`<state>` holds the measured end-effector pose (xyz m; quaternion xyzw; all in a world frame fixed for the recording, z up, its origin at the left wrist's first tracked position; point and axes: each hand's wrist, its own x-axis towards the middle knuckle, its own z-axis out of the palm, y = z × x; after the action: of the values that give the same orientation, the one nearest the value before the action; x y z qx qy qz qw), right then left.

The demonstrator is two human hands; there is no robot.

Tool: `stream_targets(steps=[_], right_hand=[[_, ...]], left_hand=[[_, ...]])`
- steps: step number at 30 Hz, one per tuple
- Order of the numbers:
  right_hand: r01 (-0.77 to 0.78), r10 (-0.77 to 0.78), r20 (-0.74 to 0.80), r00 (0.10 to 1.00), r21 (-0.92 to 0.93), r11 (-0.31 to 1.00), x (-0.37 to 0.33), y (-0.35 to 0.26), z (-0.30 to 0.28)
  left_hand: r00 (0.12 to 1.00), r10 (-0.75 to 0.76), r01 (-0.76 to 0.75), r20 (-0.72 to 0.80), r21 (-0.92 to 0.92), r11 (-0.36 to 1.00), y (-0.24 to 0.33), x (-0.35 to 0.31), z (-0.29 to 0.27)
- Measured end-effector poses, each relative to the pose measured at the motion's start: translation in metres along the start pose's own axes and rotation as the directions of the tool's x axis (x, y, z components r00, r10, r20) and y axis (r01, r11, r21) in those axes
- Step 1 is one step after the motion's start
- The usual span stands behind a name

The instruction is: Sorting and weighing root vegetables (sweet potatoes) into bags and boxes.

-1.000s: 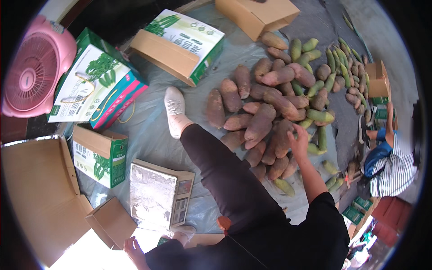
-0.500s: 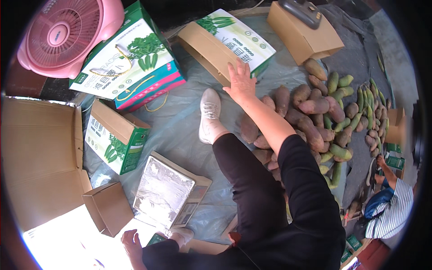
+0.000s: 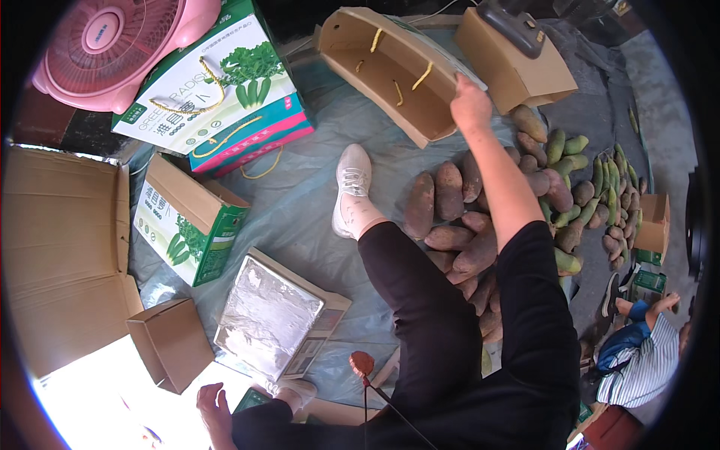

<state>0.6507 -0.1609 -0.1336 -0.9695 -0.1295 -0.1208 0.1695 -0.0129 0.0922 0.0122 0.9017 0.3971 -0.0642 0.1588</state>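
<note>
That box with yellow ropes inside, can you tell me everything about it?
The box looks like cardboard, plain brown inside, with a pale strip of its outer side showing near the right hand. Yellow rope pieces show within. It is tilted, its open mouth turned toward us, over the bluish plastic sheet; whether it is lifted is unclear. The right hand grips its right edge.

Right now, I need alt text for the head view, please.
The right hand grips the edge of an open, tilted box, near a pile of purplish and green roots. The left hand hangs loosely curled at lower left, near a scale and a small carton. A pink fan is at upper left, another person at far right.
</note>
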Motion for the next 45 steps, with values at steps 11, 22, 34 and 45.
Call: stream_targets(steps=[11,22,34,45], right_hand=[[-0.066,0.087,-0.131,0.988,0.158,0.985,-0.007,0.070,-0.127],[0.126,-0.049,-0.152,0.987,0.551,0.825,-0.079,0.052,-0.310],[0.541,-0.773,0.005,0.635,0.711,0.449,-0.186,-0.154,-0.284],[0.571,-0.852,0.016,0.524,0.736,0.364,-0.256,-0.231,-0.210]], left_hand=[[0.994,0.096,-0.093,-0.044,0.061,0.994,0.005,-0.018,-0.013],[0.969,0.135,-0.116,-0.207,0.103,0.988,0.010,-0.054,-0.041],[0.734,0.547,-0.292,-0.403,0.539,0.790,0.097,-0.080,-0.078],[0.956,0.242,-0.215,-0.166,0.162,0.963,0.038,-0.092,-0.033]])
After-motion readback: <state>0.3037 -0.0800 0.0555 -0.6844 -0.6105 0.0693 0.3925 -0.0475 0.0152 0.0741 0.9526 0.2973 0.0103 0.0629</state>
